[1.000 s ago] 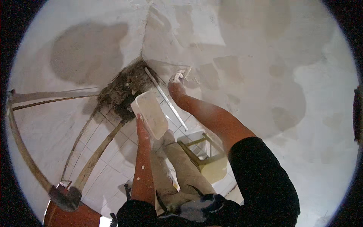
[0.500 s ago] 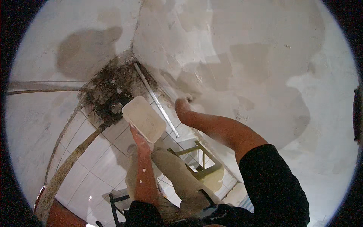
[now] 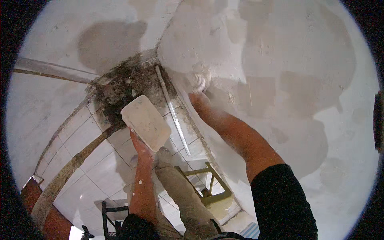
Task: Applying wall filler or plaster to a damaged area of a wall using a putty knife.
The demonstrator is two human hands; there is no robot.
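My left hand (image 3: 137,141) grips a cream-coloured rectangular tray (image 3: 147,123) with rounded corners, its pale flat face turned up and smeared in places. Stretched out to the right, my right arm brings my right hand (image 3: 196,99) up against the plastered wall (image 3: 264,56), near the room's corner. Its fingers look closed, but the tip of the hand is blurred and what it holds is not clear. A blurred whitish patch (image 3: 201,81) shows just beyond it. Damp-looking darker patches mark the wall around that spot.
Dark rubble (image 3: 114,90) fills the floor corner, with a thin light-coloured bar (image 3: 173,110) lying beside it along the wall. An olive stool (image 3: 220,202) stands by my legs. A long rough pole (image 3: 76,164) slants at left above floor tiles (image 3: 94,164); a dark chair (image 3: 107,220) stands below.
My right hand has moved up along the wall, nearer the corner. The tray in my left hand has shifted slightly left. The whole view has tilted a little.
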